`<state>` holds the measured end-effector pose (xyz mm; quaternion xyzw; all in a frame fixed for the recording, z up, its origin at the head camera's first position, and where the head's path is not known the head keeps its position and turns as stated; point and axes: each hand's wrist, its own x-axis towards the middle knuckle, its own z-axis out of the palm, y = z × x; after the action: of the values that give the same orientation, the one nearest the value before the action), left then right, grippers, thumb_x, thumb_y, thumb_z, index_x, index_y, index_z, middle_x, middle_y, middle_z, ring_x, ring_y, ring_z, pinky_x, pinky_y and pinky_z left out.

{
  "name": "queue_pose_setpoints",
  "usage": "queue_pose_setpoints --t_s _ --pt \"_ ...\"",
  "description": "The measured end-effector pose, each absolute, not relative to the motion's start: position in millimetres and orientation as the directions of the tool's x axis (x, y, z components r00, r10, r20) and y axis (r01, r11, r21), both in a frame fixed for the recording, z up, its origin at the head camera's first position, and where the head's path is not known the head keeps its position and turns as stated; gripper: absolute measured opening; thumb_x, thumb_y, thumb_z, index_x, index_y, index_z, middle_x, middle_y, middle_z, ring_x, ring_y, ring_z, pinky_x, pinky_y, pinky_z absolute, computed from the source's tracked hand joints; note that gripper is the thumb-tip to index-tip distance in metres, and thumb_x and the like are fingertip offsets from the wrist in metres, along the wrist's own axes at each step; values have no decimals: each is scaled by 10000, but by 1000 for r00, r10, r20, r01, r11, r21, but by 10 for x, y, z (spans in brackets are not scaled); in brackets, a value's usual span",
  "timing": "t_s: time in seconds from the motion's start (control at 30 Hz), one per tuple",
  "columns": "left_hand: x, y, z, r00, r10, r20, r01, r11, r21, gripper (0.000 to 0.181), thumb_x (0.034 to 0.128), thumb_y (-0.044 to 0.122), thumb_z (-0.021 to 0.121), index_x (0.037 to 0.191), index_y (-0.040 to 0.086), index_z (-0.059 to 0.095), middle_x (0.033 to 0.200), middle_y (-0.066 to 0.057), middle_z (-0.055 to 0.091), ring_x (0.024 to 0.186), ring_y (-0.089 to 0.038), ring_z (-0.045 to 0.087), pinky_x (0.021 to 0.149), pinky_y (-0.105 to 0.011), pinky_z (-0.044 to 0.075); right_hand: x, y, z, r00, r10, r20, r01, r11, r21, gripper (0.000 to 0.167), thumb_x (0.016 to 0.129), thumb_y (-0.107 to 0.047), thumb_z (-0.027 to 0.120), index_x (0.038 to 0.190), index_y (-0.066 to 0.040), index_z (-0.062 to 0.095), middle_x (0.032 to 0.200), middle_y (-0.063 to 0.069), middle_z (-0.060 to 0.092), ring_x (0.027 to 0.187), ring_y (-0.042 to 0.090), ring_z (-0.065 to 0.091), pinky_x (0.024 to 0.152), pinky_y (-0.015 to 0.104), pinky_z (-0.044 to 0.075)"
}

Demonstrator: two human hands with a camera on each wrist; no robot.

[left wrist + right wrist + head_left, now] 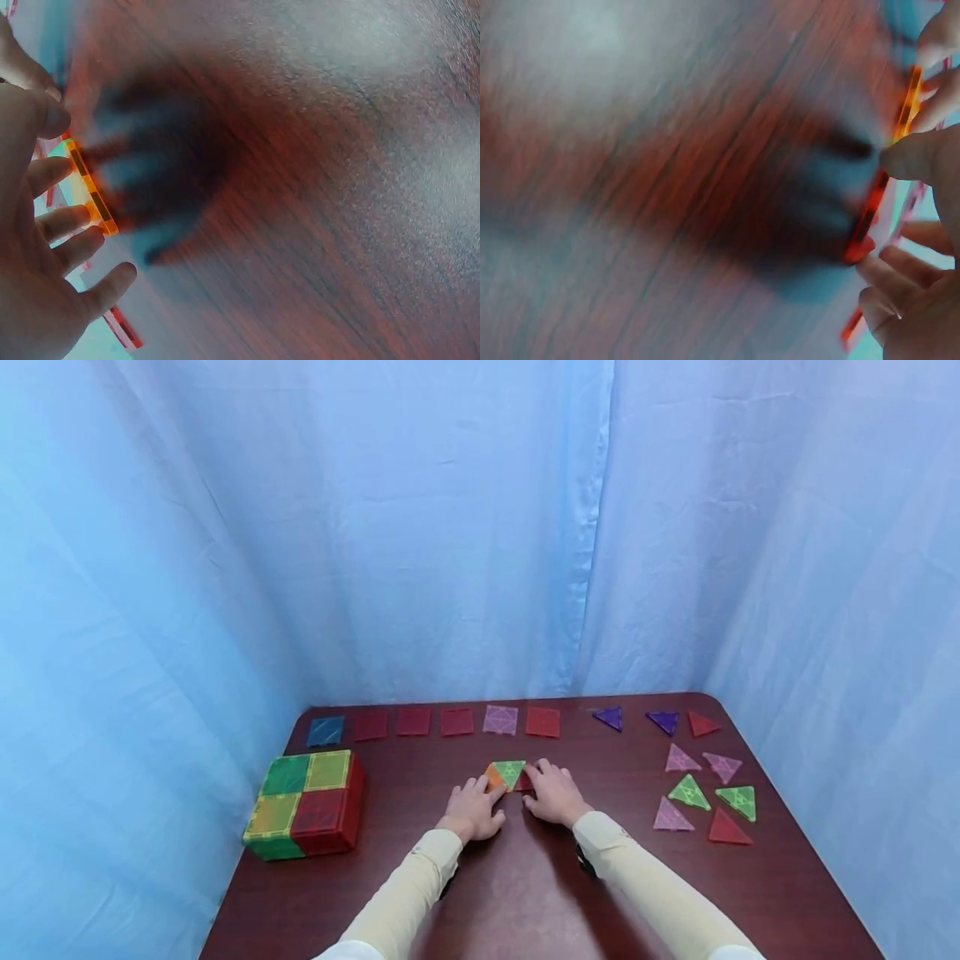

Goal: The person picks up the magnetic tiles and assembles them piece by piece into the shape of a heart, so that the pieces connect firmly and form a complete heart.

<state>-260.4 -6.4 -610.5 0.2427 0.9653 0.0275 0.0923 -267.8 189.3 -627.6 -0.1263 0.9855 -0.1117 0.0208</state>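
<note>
Near the middle of the table, a green triangle magnetic tile (508,771) lies between an orange triangle tile (493,776) and a red triangle tile (526,782). My left hand (470,811) rests its extended fingertips on the orange tile, whose edge (91,187) shows under them in the left wrist view. On the other side, my right hand (555,792) pinches the red tile, with the thumb at the near end of its edge (868,217) and fingers at the other. The fingers partly cover both outer tiles.
A block of stacked green, yellow and red square tiles (305,804) stands at the left. Along the back edge lies a row of blue, red and purple square tiles (413,722). Several loose triangles, including a green one (690,792), lie at the right. Blue curtains (450,527) surround the table.
</note>
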Motion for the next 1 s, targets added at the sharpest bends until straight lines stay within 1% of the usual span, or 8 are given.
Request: queue_pose_setpoints --t_s 0.13,0.3,0.4,0.57,0.7,0.8,0.9,1.0 --pt "-2665 -132 -6078 -865 481 -145 452 871 192 457 983 354 580 1419 222 608 1328 -87 565 1177 -266 545 982 -463 468 -2748 1992 -6295 -981 -189 -35 -174 953 -250 658 913 -357 755 1426 -8 537 1286 218 545 1133 372 560 944 519 459" --pt "-2729 -212 -6173 -908 418 -39 399 889 224 432 974 273 607 1366 91 608 1316 -143 568 1190 -329 543 990 -492 454 -2799 2052 -6274 -986 -153 -60 -132 955 -265 621 919 -393 740 1371 8 596 1250 216 536 1134 375 522 952 523 451" --pt "-2740 -243 -6279 -926 378 -4 368 904 219 430 993 264 615 1383 83 603 1348 -150 550 1229 -344 521 999 -498 449 -2814 2031 -6269 -986 -150 -65 -126 949 -289 565 926 -368 735 1346 -5 627 1245 205 540 1142 378 522 956 525 453" --pt "-2733 -269 -6409 -936 342 83 352 897 269 352 984 249 662 1295 84 672 1328 -134 570 1222 -342 530 964 -497 467 -2824 1964 -6262 -986 -147 -72 -109 917 -385 493 906 -300 761 1283 -1 656 1206 194 568 1103 371 543 964 532 464" --pt "-2756 -262 -6439 -941 296 162 337 852 401 275 927 197 736 1144 33 693 1183 -142 614 1110 -337 561 915 -490 477 -2850 1945 -6260 -993 -109 -54 -72 885 -460 436 836 -246 826 1162 -25 638 1101 146 588 1023 337 561 954 518 471" --pt "-2795 -250 -6418 -952 248 178 305 792 529 239 877 119 776 1064 28 657 1047 -128 645 990 -310 599 866 -461 509 -2873 1952 -6274 -995 -92 -38 -60 854 -516 432 805 -196 849 1104 -77 559 990 95 591 928 296 579 880 482 495" --pt "-2854 -250 -6381 -958 221 182 286 737 612 257 838 45 793 1031 48 624 950 -96 665 886 -255 636 785 -413 544 -2901 1965 -6292 -995 -96 3 -82 831 -551 412 828 -154 828 1115 -96 537 926 53 603 851 252 600 798 452 511" --pt "-2955 -278 -6336 -958 206 199 286 728 623 260 834 6 783 1044 68 643 926 -80 686 840 -229 660 725 -401 554 -2975 1955 -6293 -992 -112 52 -122 819 -560 306 886 -125 766 1124 -99 576 924 38 641 833 219 625 770 437 533"
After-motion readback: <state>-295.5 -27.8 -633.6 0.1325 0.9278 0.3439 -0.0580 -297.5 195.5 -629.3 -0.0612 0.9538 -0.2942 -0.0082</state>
